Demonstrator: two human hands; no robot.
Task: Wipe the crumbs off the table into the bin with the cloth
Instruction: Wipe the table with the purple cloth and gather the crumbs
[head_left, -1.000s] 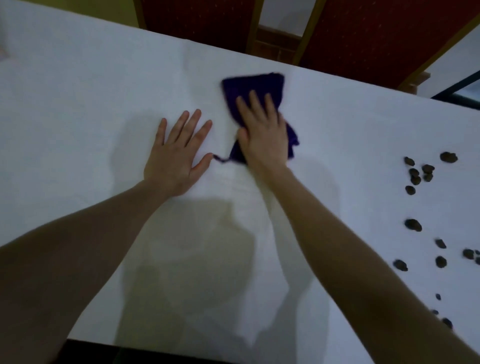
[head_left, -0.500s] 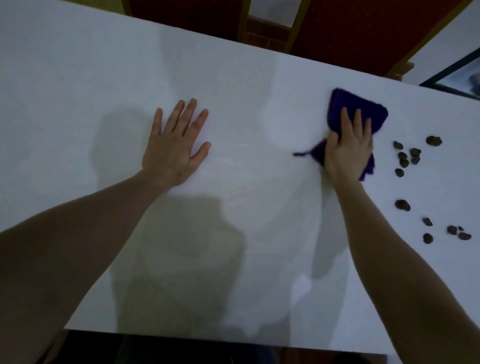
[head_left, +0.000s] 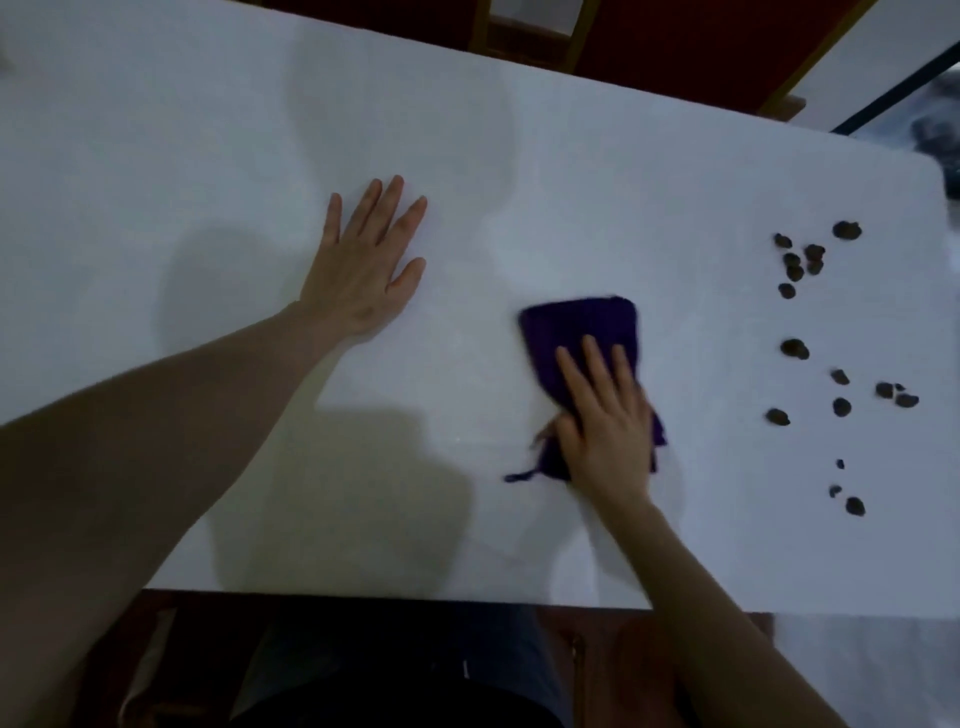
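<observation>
A dark purple cloth (head_left: 582, 332) lies on the white table (head_left: 208, 130), right of centre. My right hand (head_left: 605, 421) presses flat on the cloth's near half, thumb bunching its lower corner. Several dark brown crumbs (head_left: 795, 348) are scattered at the table's right end, well apart from the cloth. My left hand (head_left: 363, 260) rests flat on the table to the left, fingers spread, holding nothing. No bin is clearly visible.
The table's near edge (head_left: 415, 597) runs across the bottom, with my dark-clothed lap below it. Red chairs with wooden frames (head_left: 675, 47) stand beyond the far edge. A blurred dark shape (head_left: 935, 135) sits past the table's right corner.
My right hand has dragged the cloth from the far right side back toward me and to the left, away from the crumbs. The left hand has stayed flat in place.
</observation>
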